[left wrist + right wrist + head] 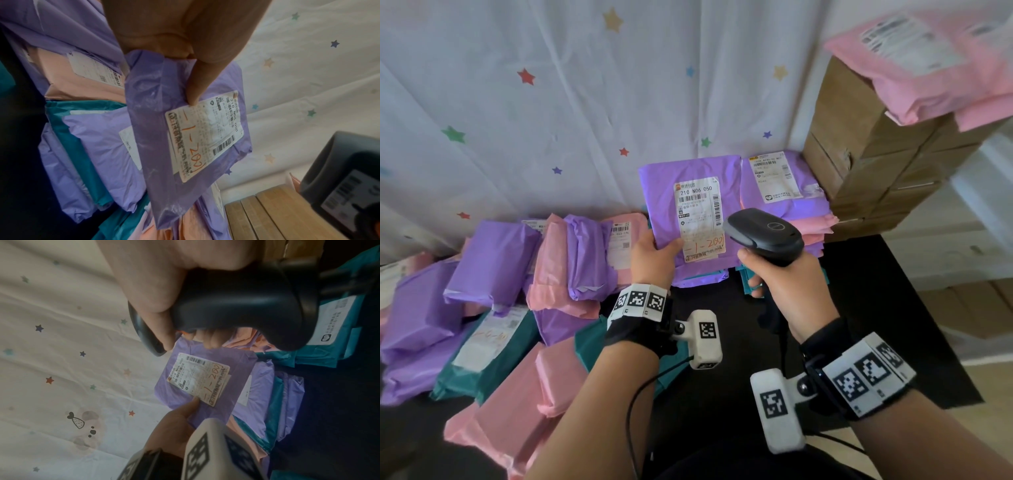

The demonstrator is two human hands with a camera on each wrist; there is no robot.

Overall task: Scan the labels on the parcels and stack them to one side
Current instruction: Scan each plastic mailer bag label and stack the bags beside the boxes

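While gripped, scanner points at parcel.

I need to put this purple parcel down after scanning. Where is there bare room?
Bare black table lies right of the right hand, below the cardboard boxes. Left of the left hand, loose parcels crowd it.

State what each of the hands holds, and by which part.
Left hand pinches the purple parcel at its lower left edge, thumb on the label. Right hand grips the black scanner by its handle.
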